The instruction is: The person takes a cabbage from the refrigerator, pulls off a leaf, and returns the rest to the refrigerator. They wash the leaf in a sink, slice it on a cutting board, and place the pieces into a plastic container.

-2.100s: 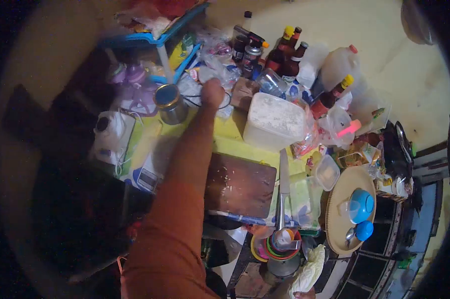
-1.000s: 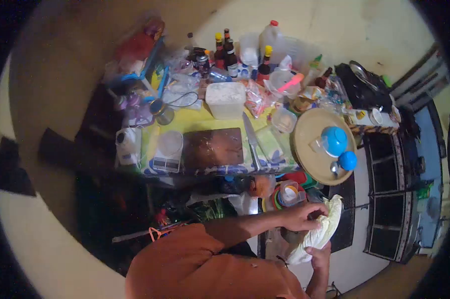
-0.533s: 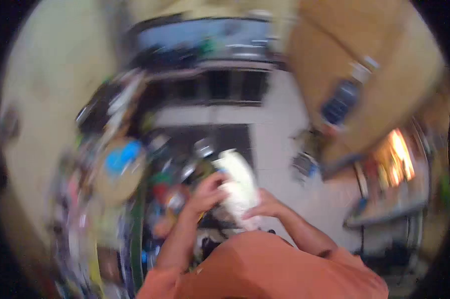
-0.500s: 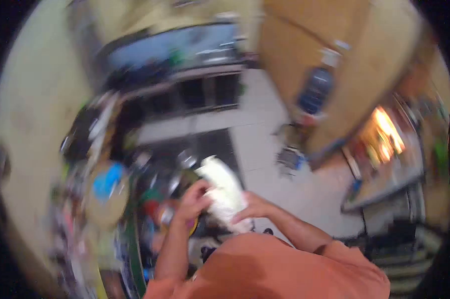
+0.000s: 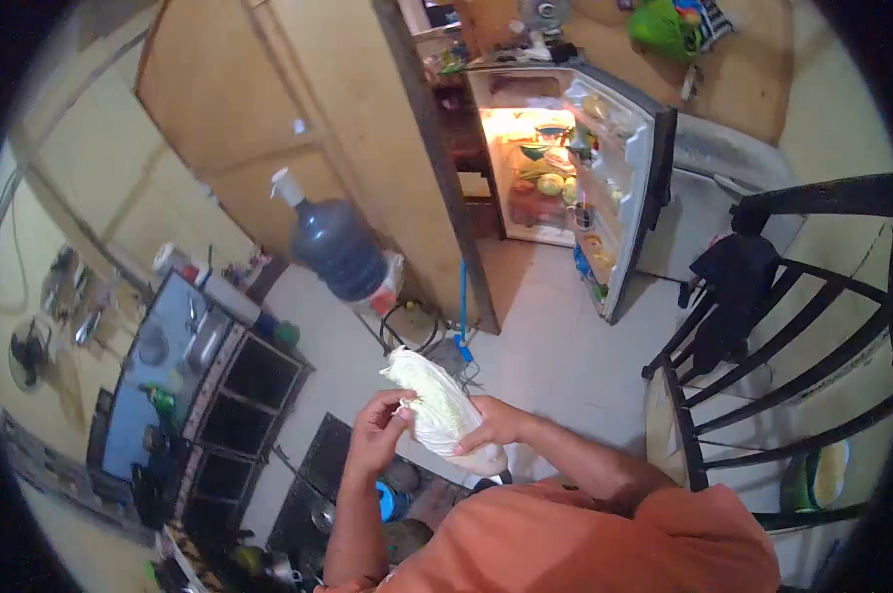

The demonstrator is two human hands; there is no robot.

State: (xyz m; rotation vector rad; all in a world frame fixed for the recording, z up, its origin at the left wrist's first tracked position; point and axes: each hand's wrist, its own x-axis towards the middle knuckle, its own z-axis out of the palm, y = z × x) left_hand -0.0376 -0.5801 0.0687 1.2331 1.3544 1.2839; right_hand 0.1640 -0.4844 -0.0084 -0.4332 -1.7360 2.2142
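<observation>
A pale napa cabbage point(image 5: 436, 400) is held in front of my chest, its leafy tip pointing up and to the left and its base toward me. My right hand point(image 5: 496, 423) grips it near the base, thumb lying across the leaves. At its left side, my left hand point(image 5: 382, 423) is closed, with thumb and fingers pinching an outer leaf edge.
An open, lit fridge point(image 5: 540, 168) holding food stands ahead, its door point(image 5: 624, 208) swung right. A large blue water jug point(image 5: 340, 247) is beside the wooden partition. Black railings point(image 5: 792, 336) rise at right; a counter with a sink point(image 5: 184, 336) is at left. Pots point(image 5: 402, 474) sit below my hands.
My view has swung to the right, bringing the fridge and railings further in. The cabbage stays in both hands, and the picture is sharper.
</observation>
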